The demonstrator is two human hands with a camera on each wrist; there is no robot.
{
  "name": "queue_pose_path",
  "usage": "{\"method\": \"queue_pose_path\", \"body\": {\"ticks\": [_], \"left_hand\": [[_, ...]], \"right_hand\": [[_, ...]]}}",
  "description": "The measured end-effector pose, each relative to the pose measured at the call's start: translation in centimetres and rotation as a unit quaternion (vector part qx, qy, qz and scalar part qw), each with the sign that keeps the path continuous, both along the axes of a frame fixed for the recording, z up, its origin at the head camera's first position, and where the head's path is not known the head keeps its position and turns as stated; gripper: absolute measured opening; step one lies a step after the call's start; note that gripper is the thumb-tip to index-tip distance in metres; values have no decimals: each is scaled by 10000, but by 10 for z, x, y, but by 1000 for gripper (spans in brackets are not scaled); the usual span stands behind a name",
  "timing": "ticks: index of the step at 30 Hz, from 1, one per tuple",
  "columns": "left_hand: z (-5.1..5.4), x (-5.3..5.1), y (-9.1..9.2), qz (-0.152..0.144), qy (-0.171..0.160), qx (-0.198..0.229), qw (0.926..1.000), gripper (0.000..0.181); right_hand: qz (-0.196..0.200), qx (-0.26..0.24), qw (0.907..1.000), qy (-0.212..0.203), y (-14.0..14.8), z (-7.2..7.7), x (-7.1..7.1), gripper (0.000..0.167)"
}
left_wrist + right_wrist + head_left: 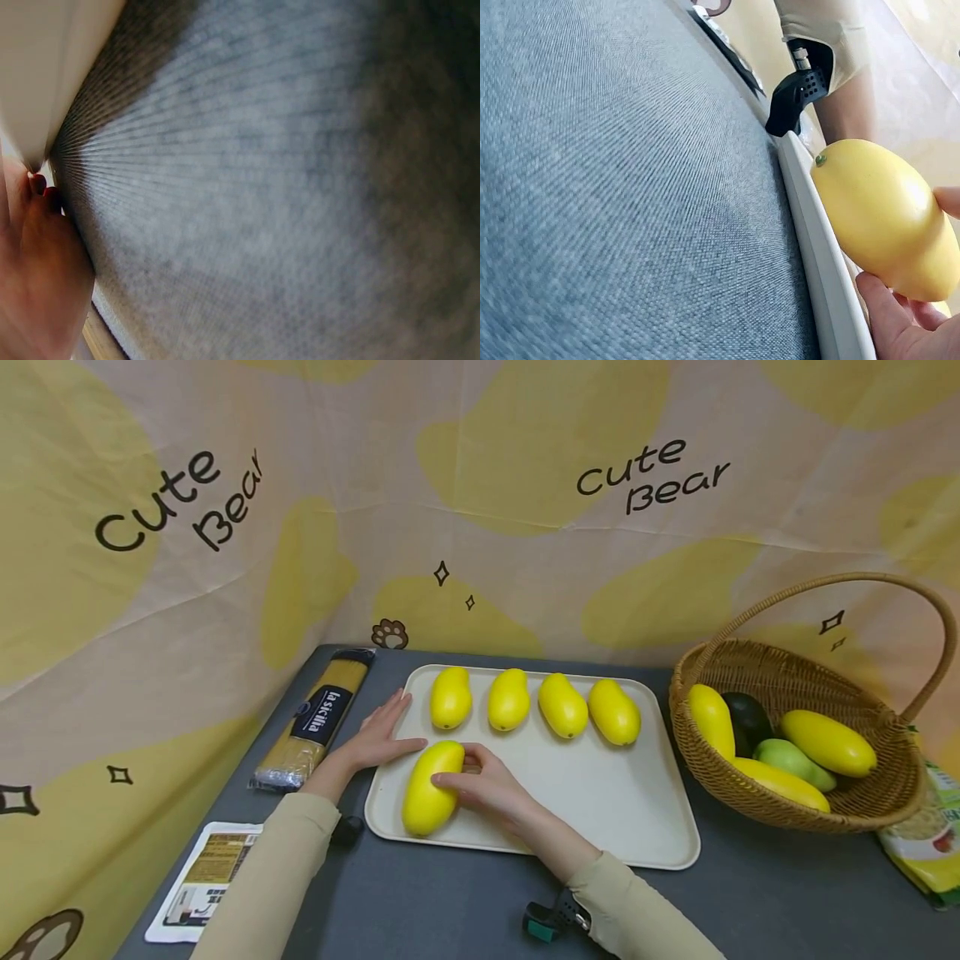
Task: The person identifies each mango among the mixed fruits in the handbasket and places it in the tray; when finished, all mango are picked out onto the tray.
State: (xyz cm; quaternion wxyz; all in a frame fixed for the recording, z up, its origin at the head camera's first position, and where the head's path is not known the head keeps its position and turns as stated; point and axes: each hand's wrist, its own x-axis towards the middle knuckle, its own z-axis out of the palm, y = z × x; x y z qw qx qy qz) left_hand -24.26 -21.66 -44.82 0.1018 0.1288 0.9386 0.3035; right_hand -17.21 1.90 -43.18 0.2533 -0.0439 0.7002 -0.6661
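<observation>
My right hand point(495, 787) holds a yellow mango point(426, 802) between thumb and fingers, over the front left corner of the cream tray point(585, 802). In the right wrist view the mango point(885, 214) appears beside the tray's rim, its green-marked end facing the left arm. At the tray's left rim, my left hand point(375, 737) rests with fingers extended. Behind the held mango, several more mangoes point(509, 700) lie in a row along the tray's back. The left wrist view mostly shows blurred grey cloth, with part of the left hand point(41, 277) at its edge.
A wicker basket point(787, 797) at the right contains mangoes, a dark avocado-like fruit point(746, 724) and green fruit point(791, 762). Left of the tray lies a pasta pack point(318, 718), with a printed white package point(202, 885) nearer. A bag point(926, 843) sits beyond the basket.
</observation>
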Motion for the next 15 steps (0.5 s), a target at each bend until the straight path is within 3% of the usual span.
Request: {"method": "queue_pose_path", "body": {"ticks": [8, 15], "left_hand": [[-2, -2, -1, -28, 65, -74, 9999, 95], [-1, -1, 0, 0, 27, -24, 10000, 95]], "right_hand": [[100, 225, 9991, 351, -4, -1, -2, 70], [227, 913, 9907, 978, -3, -2, -2, 68]]}}
